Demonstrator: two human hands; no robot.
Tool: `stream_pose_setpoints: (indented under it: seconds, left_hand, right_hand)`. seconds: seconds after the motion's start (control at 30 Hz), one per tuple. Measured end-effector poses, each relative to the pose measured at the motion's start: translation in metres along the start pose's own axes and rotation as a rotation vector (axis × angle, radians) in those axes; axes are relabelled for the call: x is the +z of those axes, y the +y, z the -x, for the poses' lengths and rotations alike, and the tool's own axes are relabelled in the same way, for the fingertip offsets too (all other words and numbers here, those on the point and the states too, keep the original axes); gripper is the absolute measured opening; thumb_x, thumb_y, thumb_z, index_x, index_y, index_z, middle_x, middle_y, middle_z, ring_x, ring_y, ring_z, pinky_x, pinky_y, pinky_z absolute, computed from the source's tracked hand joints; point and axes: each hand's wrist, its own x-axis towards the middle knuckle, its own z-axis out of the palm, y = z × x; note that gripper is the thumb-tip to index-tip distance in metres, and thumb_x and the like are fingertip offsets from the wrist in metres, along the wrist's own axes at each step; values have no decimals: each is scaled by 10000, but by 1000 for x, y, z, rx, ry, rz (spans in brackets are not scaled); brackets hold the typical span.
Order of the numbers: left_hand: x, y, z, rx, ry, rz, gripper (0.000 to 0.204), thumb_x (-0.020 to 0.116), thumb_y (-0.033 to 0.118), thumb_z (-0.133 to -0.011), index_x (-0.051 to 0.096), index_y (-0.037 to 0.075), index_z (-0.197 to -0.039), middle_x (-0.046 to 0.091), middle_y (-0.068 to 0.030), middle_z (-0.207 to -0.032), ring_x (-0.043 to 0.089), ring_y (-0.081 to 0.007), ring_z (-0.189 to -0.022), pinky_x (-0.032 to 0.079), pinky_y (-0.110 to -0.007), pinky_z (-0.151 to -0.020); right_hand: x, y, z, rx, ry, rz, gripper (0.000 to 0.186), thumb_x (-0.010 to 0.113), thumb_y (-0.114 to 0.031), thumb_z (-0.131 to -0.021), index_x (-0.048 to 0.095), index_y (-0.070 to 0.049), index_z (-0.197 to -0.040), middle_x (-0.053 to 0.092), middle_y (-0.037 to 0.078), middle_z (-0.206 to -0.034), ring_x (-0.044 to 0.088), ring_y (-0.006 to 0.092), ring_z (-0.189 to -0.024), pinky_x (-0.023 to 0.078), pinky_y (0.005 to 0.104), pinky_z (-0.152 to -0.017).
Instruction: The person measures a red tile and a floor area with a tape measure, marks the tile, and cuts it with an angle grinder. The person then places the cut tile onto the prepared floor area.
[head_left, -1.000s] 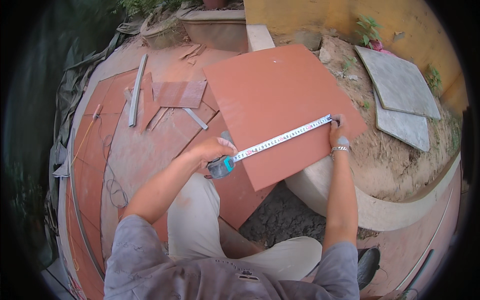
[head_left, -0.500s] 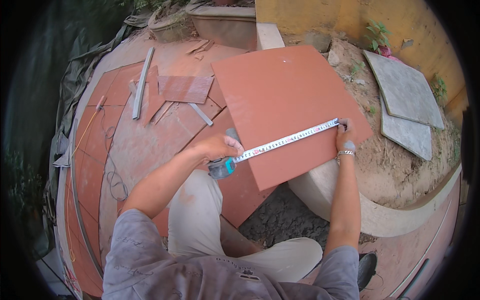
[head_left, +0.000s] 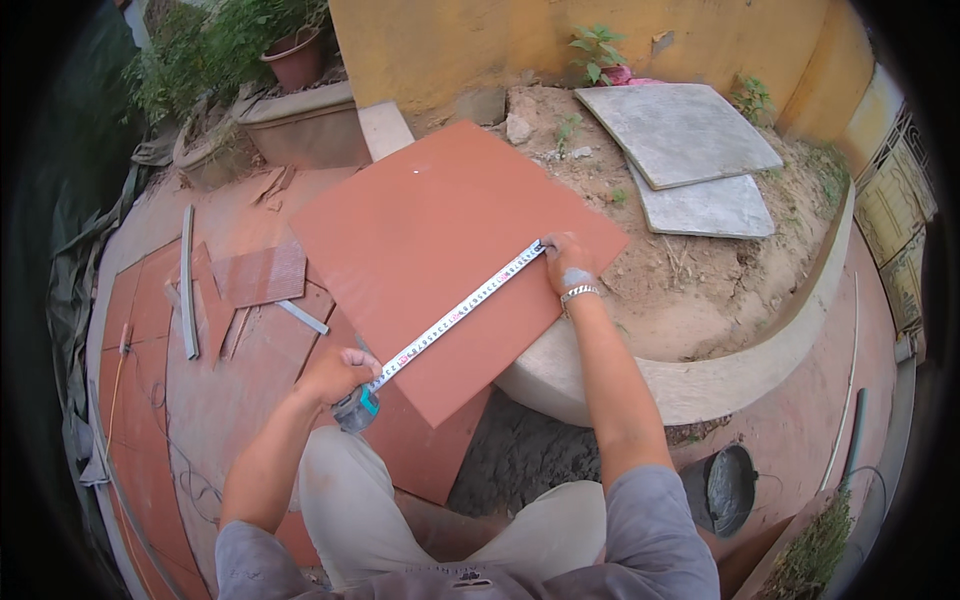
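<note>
A large square red tile (head_left: 440,230) rests partly over the curved pale kerb of a planting bed. Across it runs the white blade of a tape measure (head_left: 450,318), drawn out from its dark and teal case. My left hand (head_left: 338,378) grips the case and blade just off the tile's left edge, thumb and fingers pinched. At the blade's far end, my right hand (head_left: 569,264) holds the hooked tip over the tile near its right corner. A metal bracelet circles my right wrist. Below the tile lies dark wet mortar (head_left: 525,462), beside other red tiles.
Two grey slabs (head_left: 685,140) lie stacked on the soil (head_left: 690,300) inside the curved kerb (head_left: 700,390). A black bucket (head_left: 728,490) stands at lower right. To the left are a metal bar (head_left: 188,285), a ribbed tile piece (head_left: 258,275) and a loose cable (head_left: 185,470).
My view has swung to the right, so the tile and both hands appear farther left and the bucket shows more fully. Both hands still hold the tape measure stretched over the tile.
</note>
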Motion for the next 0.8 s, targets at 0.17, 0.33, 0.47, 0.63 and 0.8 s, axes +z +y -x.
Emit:
stream_pose_setpoints:
  seconds: [0.17,0.33,0.47,0.63,0.8]
  left_hand:
    - [1,2,0,11,31,-30,119,675,70,-931,730,-20,-986,736,-90,-830,703,-162,-697,556,-299,-655]
    - [-4,3,-2,24,-17,6,128,682,77,-927,734,-23,-988,736,-91,-828,706,-161,-700,557,-298,-651]
    - [0,3,2,-15,4,16,118,682,69,-924,736,-21,-978,736,-91,-827,711,-164,-705,561,-300,-654]
    - [-4,6,-1,-6,-15,-9,108,687,62,-916,736,-18,-970,736,-90,-827,712,-165,-699,563,-300,-653]
    - [-3,2,-2,-44,-24,15,99,683,52,-913,736,-14,-963,734,-86,-826,707,-161,-697,559,-297,-651]
  right_hand:
    - [-10,11,-6,-72,-105,6,150,613,-67,-918,732,-84,-1006,707,175,-1065,672,382,-1012,539,454,-898]
    - [-13,15,-7,-52,-223,193,152,603,-48,-920,717,-58,-1021,696,200,-1064,658,404,-1025,532,469,-909]
    - [-5,4,-16,-113,-149,91,141,609,-27,-909,706,-47,-1008,696,205,-1066,658,405,-1024,530,472,-910]
    - [-23,15,-4,-61,-248,131,136,607,-32,-913,704,-48,-1007,694,204,-1069,655,401,-1028,527,471,-917]
    - [-5,9,-15,-84,-191,113,140,617,-32,-902,703,-53,-1011,692,203,-1057,656,397,-1023,530,461,-907]
